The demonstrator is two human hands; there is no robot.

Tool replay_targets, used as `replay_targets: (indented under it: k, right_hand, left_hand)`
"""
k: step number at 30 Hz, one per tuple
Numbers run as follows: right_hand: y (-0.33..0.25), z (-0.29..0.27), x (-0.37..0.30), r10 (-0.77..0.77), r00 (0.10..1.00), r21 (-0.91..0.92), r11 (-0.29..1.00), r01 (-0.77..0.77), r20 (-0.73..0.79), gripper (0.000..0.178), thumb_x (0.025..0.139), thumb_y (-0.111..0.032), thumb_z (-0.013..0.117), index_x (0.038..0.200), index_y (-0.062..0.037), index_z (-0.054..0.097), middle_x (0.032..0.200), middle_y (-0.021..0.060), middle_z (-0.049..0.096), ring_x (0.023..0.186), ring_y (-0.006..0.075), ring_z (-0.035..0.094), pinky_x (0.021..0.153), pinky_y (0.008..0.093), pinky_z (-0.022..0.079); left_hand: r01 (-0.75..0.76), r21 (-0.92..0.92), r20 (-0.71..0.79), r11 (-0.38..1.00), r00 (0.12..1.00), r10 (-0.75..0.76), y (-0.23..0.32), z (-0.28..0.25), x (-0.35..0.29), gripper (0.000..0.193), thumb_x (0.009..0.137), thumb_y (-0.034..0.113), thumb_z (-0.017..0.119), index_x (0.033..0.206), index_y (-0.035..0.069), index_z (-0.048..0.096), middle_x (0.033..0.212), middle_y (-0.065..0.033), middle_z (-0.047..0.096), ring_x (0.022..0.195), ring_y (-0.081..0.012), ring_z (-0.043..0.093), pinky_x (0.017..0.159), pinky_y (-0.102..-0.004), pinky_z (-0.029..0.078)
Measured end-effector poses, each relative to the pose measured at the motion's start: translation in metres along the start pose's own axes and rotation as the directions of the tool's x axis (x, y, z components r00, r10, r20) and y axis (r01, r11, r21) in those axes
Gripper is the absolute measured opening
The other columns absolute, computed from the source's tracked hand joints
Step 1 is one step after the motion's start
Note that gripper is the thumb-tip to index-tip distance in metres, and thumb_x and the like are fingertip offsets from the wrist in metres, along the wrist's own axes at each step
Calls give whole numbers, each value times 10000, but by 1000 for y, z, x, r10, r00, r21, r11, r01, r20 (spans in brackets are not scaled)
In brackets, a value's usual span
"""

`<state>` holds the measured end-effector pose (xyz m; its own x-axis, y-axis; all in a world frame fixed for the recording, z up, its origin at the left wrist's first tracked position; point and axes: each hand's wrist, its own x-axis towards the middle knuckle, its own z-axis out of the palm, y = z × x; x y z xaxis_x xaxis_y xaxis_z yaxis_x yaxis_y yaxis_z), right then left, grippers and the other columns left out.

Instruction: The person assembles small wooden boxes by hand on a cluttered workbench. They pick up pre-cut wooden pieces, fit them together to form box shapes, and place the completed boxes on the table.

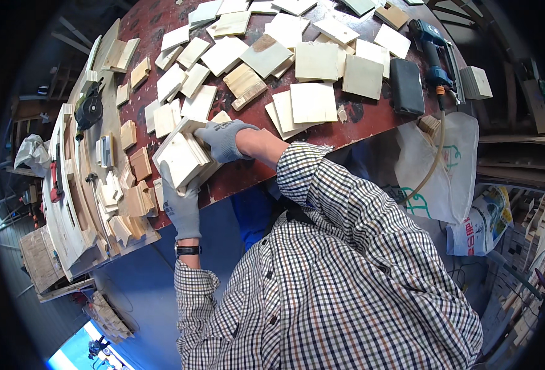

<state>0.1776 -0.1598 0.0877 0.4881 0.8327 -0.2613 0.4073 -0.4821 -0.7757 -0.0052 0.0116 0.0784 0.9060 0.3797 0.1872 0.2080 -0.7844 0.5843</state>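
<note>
Gloves (226,140) grey; tabletop (248,175) dark red; shirt (328,265) checked; boards (178,155) cream.

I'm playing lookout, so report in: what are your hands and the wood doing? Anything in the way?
Left hand gripping wooden stack. Right hand at its far side. Loose wooden squares crowd the table nearby.

the single view is a wide fisheye worn on the head, looking steeply down and forward over the white, black and brown checked fabric shirt (346,271), which fills the lower foreground at close range. the dark red, worn flat tabletop (371,123) spreads across the upper half, with thin, pale square wooden boards (313,103) running to the top edge. straight edges curve toward a round, black rim.
</note>
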Motion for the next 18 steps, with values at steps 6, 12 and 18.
replay_targets:
  k: [6,12,18]
  right_hand:
    - [-20,36,4,-132,969,-424,905,31,-210,482,883,-171,750,1316,-12,613,1299,264,657,1156,380,714,907,449,589]
    - [-11,36,13,-126,972,-391,920,39,-200,489,886,-141,727,1320,2,552,1282,244,640,1086,410,723,870,490,596]
    - [-9,3,-11,-11,1000,-107,994,10,-10,559,928,-189,622,1456,-93,467,1476,252,514,1314,445,586,1051,496,531]
  left_hand:
    - [5,-38,14,999,1000,-4,-5,1,2,919,844,-75,687,1664,72,299,1604,-199,471,1405,-322,534,1161,-401,458]
    - [29,-79,12,996,1000,-29,-12,5,4,937,826,-71,703,1659,65,296,1587,-194,488,1395,-324,546,1163,-389,462]
    - [-19,108,-21,994,1000,21,-12,4,3,914,844,21,781,1642,81,340,1527,-196,552,1331,-362,601,1103,-405,511]
